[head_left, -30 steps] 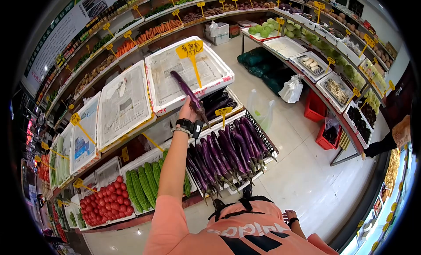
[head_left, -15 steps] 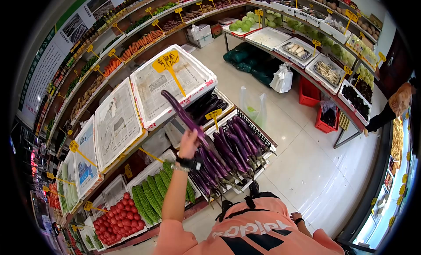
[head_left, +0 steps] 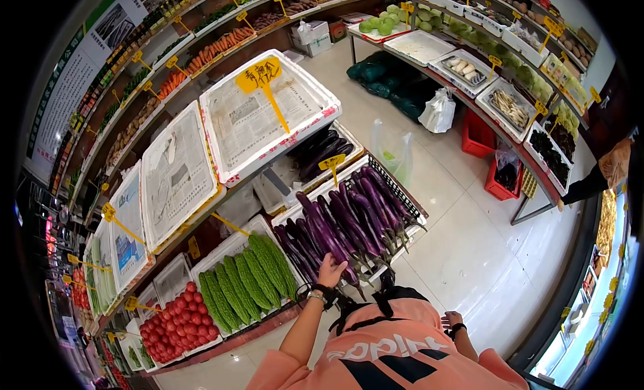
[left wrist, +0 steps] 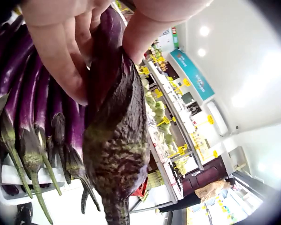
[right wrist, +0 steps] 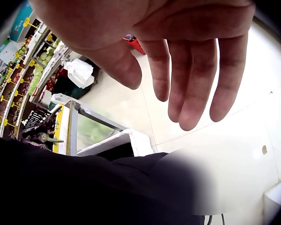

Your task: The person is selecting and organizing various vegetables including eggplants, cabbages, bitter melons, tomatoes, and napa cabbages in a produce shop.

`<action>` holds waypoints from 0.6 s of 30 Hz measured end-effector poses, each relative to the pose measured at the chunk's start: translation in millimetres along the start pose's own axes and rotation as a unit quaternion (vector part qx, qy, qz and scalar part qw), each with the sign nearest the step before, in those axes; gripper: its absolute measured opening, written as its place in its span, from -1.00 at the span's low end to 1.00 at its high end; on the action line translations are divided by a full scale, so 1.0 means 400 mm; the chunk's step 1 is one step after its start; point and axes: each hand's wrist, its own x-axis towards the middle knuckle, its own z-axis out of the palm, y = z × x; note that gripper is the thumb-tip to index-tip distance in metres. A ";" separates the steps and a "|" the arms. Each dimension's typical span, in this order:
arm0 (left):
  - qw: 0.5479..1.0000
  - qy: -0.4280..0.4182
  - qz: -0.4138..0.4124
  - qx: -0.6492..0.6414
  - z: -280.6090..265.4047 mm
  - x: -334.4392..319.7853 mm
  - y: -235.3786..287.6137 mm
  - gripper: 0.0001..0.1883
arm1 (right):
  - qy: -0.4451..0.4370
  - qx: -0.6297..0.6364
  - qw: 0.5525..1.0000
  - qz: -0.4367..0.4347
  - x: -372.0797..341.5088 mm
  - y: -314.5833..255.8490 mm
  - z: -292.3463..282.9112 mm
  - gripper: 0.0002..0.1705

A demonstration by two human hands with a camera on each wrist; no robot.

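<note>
My left hand (head_left: pixel 330 272) grips a long purple eggplant (head_left: pixel 322 234) near its stem end. In the left wrist view, thumb and fingers close around it just above its dark, wrinkled cap (left wrist: pixel 119 126). It lies over a row of eggplants (head_left: pixel 359 219) in a crate, their stems pointing towards me. Down at my side hangs my right hand (head_left: pixel 453 321), away from the produce. The right wrist view shows its fingers (right wrist: pixel 192 93) loosely extended over the floor, with nothing in them.
Bitter melons (head_left: pixel 251 276) and tomatoes (head_left: pixel 180 326) fill boxes left of the eggplants. Behind stand newspaper-lined foam trays (head_left: pixel 178 179) and a yellow price sign (head_left: pixel 260 75). A clear plastic bag (head_left: pixel 396 155) sits on the floor beside the crate. A person's sleeve (head_left: pixel 582 187) shows at far right.
My left hand has brought the eggplant from above the newspaper-lined tray down and towards me, onto the row in the crate. My right hand still hangs at my side.
</note>
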 end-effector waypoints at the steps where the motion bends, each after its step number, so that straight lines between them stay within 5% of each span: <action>1: 0.997 0.054 -0.031 0.051 -0.002 0.033 -0.057 -0.34 | -0.006 0.000 1.000 -0.004 0.009 -0.006 -0.005 -0.69; 11: 0.984 0.088 -0.146 0.046 -0.004 0.254 -0.233 -0.46 | 0.010 0.026 1.000 0.005 -0.007 0.043 -0.072 -0.69; 12: 0.984 0.107 -0.135 -0.040 0.013 0.254 -0.226 -0.47 | 0.021 0.027 0.999 0.008 -0.009 0.048 -0.074 -0.69; 14: 0.989 0.088 -0.114 0.043 -0.018 0.307 -0.323 -0.50 | 0.026 0.036 0.999 0.014 0.009 0.085 -0.077 -0.69; 15: 0.962 0.057 -0.146 0.223 -0.045 0.351 -0.396 -0.42 | 0.031 0.035 0.999 0.022 0.002 0.095 -0.090 -0.70; 16: 0.927 0.108 -0.227 0.277 -0.019 0.323 -0.327 -0.66 | 0.048 0.031 0.998 0.023 -0.028 0.096 -0.090 -0.71; 17: 0.919 0.113 -0.300 0.231 0.013 0.263 -0.181 -0.25 | 0.051 0.030 0.998 0.028 -0.038 0.113 -0.089 -0.71; 18: 0.908 0.127 -0.314 0.247 -0.009 0.287 -0.262 -0.17 | 0.052 0.024 0.998 0.032 -0.046 0.123 -0.087 -0.72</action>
